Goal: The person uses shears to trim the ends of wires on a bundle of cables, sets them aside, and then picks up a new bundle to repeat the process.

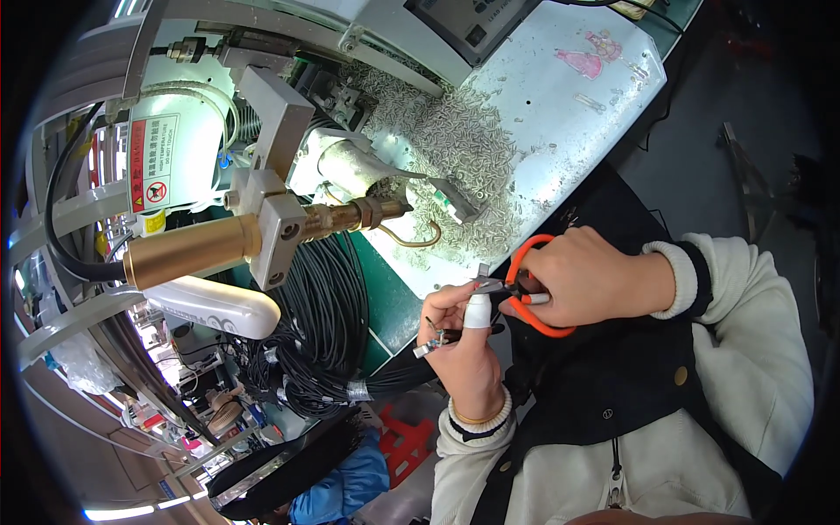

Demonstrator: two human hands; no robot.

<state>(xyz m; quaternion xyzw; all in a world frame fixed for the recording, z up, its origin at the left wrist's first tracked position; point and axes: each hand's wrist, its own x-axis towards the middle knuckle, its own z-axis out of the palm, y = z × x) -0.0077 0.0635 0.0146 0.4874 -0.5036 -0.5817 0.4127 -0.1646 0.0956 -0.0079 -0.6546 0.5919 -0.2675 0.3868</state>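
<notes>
Orange tool handles (553, 331), cream sleeves (754, 328) (navy-banded at the cuffs (672, 276)), black cables (317, 306), gold cylinder (194, 252)

Piece (483, 270) at tips of orange-handled pliers (523, 306) too small to identify; control box (451, 16) cut off by top edge.

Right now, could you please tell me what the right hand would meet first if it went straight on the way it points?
Probably the left hand, around its white-covered thumb: the orange-handled tool in the right hand points that way, though depth is unclear.
</notes>
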